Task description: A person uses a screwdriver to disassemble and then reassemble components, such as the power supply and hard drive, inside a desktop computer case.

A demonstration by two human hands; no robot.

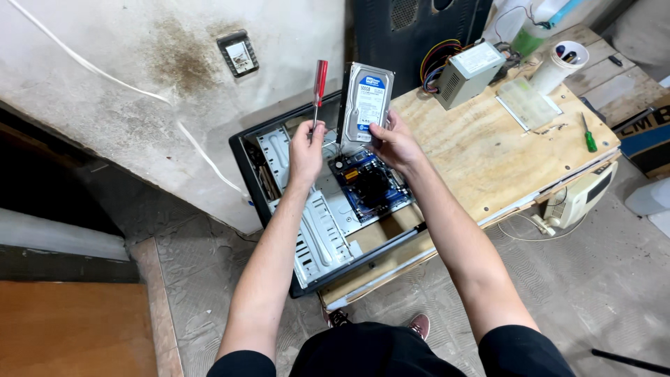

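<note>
My left hand [306, 148] is closed in a tight grip on a screwdriver [319, 89] with a red handle, which stands upright with the handle above my fist and the shaft running down into my fingers. My right hand [395, 143] holds a hard drive [367, 102] by its lower edge, my grip pinched on it with the thumb across the front; the drive stands on end, its white and blue label facing me. Both hands hover above an open computer case [246, 148] that lies on its side at the near-left end of the wooden tabletop [481, 157], and the drive is just over the far part of the case. Down inside the case I see a blue motherboard [371, 186] and perforated metal drive bays [317, 234]. Farther along the tabletop sit a grey power supply [471, 72] with coloured wires, a clear plastic box [527, 100], a white cup [558, 66] and a green screwdriver [589, 134].
</note>
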